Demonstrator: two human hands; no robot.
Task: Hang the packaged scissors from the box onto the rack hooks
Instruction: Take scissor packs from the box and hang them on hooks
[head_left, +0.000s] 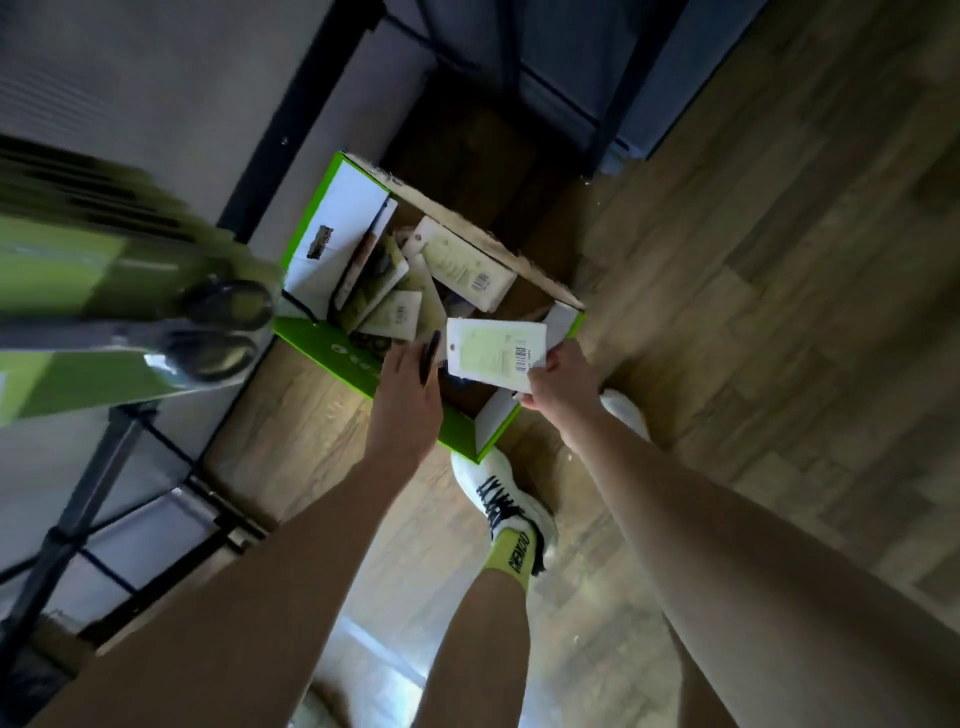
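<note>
Blurred at the left edge and nearest the lens, packaged scissors (156, 332) hang on the rack (78, 519), black handles pointing right, green cards behind. Beside the rack's dark frame, a green-sided box (332, 348) sits open on the wood floor (779, 260), more carded packs lying jumbled inside toward its left and far walls. The left hand (408, 400) reaches over the box's near wall, fingers curled around a dark, slim object; what it is cannot be told. The right hand (558, 384) pinches a pale green scissors pack (496, 353) by its barcoded end, thumb on top, holding it above the box's near right corner. A white shoe (501, 499) stands just beside the box's near corner; bare floor stretches to the right.
</note>
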